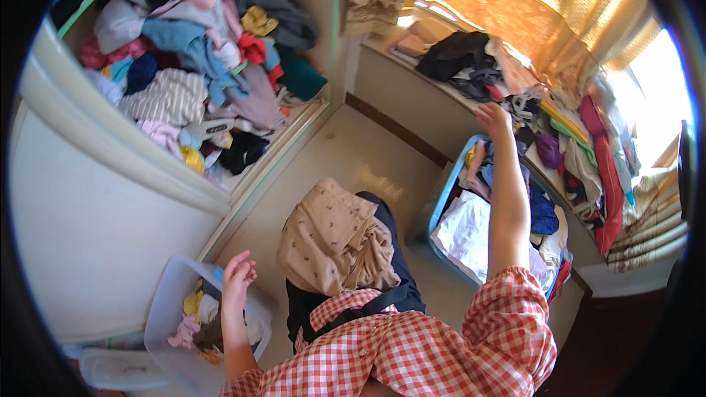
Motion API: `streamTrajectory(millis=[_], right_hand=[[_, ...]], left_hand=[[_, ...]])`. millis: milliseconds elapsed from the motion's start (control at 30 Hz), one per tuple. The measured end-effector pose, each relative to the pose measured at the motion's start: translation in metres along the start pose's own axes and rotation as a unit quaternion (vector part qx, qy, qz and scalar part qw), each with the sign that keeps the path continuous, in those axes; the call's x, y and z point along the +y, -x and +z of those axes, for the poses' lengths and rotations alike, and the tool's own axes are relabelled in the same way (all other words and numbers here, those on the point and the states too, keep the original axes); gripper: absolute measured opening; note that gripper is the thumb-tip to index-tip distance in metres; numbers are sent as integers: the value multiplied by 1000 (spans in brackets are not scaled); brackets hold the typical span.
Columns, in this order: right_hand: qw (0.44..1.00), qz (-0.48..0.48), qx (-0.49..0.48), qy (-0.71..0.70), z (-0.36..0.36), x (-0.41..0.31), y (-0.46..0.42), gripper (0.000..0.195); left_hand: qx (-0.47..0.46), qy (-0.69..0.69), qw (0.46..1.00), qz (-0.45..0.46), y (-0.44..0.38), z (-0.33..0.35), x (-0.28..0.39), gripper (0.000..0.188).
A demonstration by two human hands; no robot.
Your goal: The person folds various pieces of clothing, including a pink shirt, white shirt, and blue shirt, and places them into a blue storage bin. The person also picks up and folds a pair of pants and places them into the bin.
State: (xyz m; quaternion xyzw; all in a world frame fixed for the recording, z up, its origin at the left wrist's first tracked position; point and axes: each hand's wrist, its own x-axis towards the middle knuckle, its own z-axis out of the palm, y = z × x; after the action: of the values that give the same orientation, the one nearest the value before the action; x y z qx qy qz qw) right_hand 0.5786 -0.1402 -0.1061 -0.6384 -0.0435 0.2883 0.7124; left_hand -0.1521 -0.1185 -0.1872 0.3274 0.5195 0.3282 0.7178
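My left hand (238,280) is raised with nothing in it, its fingers loosely curled and apart, above the rim of a translucent plastic bin (160,308). Small clothes lie inside that bin, among them a pink piece (185,332) and a yellow one (193,303). My right arm stretches over a blue plastic bin (441,204) full of clothes, with a white garment (463,231) on top. At the end of it, my right hand (492,119) is beside the items on the window ledge, fingers extended and no held thing visible. A folded tan printed cloth (331,237) rests on my lap.
An open closet (325,113) with a sliding door (127,204) holds a heap of mixed clothes (193,60). Along the window ledge (394,57) are black clothing (458,57), a red cushion-like item (608,204) and bagged things. Patterned curtains (513,5) hang there. A clear lid (121,368) lies at lower left.
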Motion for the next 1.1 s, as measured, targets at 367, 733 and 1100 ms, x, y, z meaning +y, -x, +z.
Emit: streamTrajectory(millis=[367,733,1100], right_hand=[[802,35,-357,477,-8,124,98,31],[710,34,-287,642,-28,140,149,28],[631,-153,-441,619,-3,123,148,24]], left_hand=[[439,-4,898,22,10,-240,-117,23],[540,-225,771,-253,53,-245,-220,70],[342,-509,775,-155,20,-264,-186,30]])
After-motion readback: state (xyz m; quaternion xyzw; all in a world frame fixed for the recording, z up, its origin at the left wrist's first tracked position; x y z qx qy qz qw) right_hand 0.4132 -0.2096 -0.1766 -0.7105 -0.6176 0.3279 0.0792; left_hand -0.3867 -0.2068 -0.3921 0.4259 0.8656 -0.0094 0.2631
